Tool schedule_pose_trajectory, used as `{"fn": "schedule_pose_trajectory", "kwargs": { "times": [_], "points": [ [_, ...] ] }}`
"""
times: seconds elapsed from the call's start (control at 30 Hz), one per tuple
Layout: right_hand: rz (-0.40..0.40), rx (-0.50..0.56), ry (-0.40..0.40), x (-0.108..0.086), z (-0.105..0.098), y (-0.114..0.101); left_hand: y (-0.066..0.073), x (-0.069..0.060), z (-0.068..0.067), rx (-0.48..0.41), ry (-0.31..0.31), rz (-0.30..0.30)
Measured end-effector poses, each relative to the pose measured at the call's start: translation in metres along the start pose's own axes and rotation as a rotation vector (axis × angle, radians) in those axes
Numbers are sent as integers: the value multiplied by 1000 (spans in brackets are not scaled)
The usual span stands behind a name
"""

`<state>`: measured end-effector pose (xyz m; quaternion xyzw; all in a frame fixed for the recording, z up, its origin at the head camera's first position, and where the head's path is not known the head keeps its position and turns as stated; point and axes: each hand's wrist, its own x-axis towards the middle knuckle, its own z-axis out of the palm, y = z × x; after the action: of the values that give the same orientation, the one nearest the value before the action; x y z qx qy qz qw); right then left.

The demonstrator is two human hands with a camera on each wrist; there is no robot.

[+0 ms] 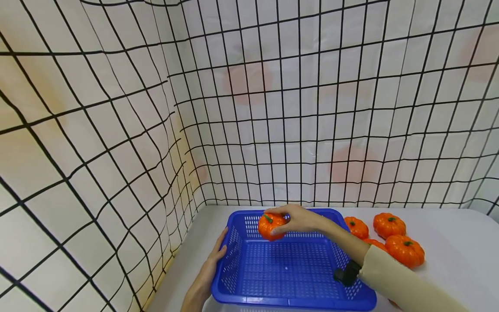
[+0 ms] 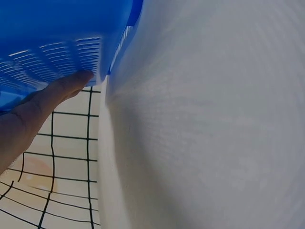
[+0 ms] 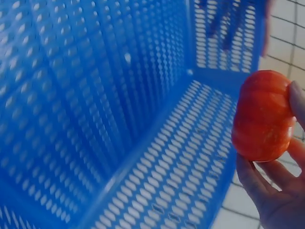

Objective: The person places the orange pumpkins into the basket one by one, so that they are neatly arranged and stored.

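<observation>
A small orange pumpkin (image 1: 270,226) with a green stem is held by my right hand (image 1: 298,218) above the far left part of a blue plastic basket (image 1: 249,300). In the right wrist view, thumb and fingers grip the pumpkin (image 3: 263,117) from the side, over the perforated basket wall (image 3: 176,157). My left hand (image 1: 208,271) rests along the basket's left outer side. The left wrist view shows its finger (image 2: 64,88) extended against the slotted wall (image 2: 71,55). Inside the basket, no other pumpkin shows.
Several orange pumpkins (image 1: 405,251) lie on the white table (image 1: 460,255) right of the basket, partly hidden by my right forearm. Black netting (image 1: 312,108) over white sheeting stands behind the table and along its left side. A dark wrist device (image 1: 348,273) hangs below my right wrist.
</observation>
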<state>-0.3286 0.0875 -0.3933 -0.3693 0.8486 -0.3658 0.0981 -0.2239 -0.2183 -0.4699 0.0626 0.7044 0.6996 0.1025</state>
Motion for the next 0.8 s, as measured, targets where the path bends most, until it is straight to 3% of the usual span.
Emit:
{"fn": "schedule_pose_trajectory", "kwargs": {
  "times": [0.1,0.4,0.6,0.8],
  "points": [
    [4,23,-20,11,16,-1,0,0,0,10,-3,-3],
    [27,-46,-23,30,59,9,-1,1,-1,40,0,-20],
    [34,-114,-14,35,76,16,0,2,-1,31,-8,-18],
    [44,-104,-9,37,85,17,-1,2,-1,24,-1,-20]
  ]
}}
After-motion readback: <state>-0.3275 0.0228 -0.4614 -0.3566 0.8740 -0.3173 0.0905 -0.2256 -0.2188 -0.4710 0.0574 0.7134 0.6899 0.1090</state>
